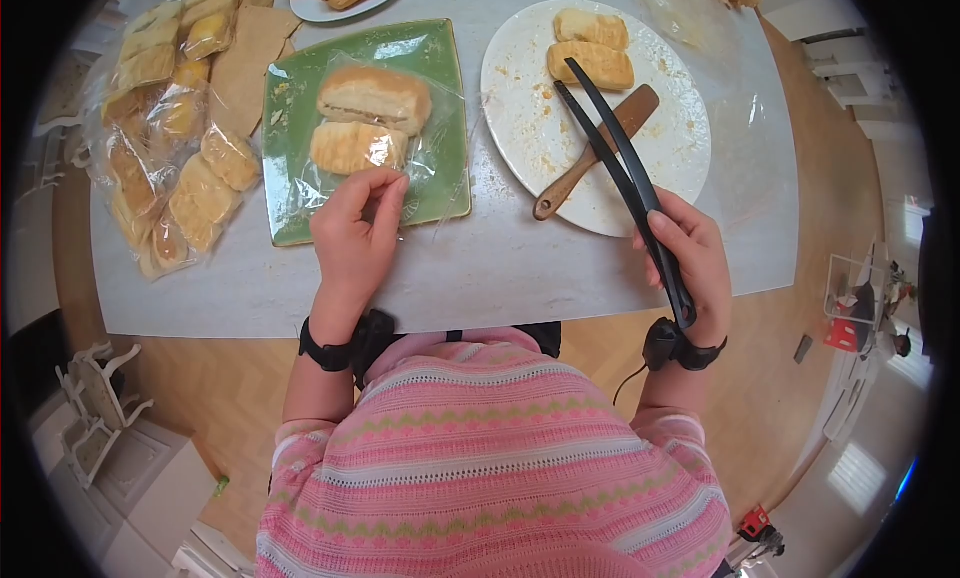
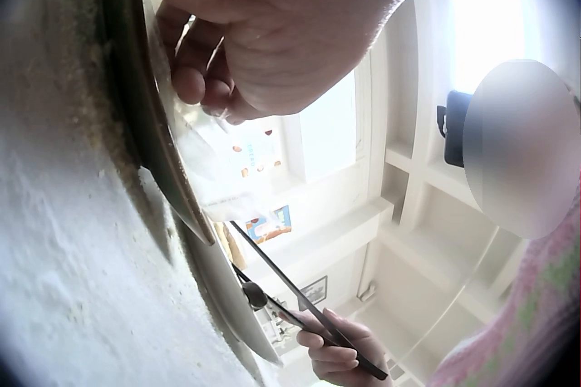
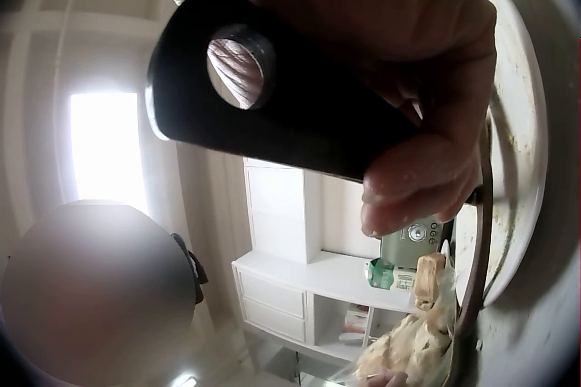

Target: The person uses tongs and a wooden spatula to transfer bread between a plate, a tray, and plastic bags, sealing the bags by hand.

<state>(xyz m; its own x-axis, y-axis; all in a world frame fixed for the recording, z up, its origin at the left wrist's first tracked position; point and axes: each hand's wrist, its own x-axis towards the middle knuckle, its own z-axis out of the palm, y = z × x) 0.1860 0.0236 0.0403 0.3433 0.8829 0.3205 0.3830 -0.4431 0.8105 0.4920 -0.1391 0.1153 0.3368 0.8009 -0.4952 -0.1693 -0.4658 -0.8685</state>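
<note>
My left hand (image 1: 352,228) pinches the near edge of a clear plastic bag (image 1: 425,168) between thumb and fingers. Inside that bag lie two golden bread pieces (image 1: 372,96), side by side on a square green plate (image 1: 455,88). In my right hand (image 1: 697,258) I hold black tongs (image 1: 645,210) by the handle end, their tips over the white plate (image 1: 510,128). Two more bread pieces (image 1: 592,66) sit at the far side of that plate, right by the tong tips. Under the tongs a wooden spatula (image 1: 566,186) lies across the plate's near rim.
Bagged bread pieces (image 1: 200,203) are piled at the left of the table, beside a brown paper sheet (image 1: 250,68). Another white plate (image 1: 345,10) with bread stands at the far edge. Clear plastic (image 1: 690,13) lies at the far right. Crumbs dot both large plates.
</note>
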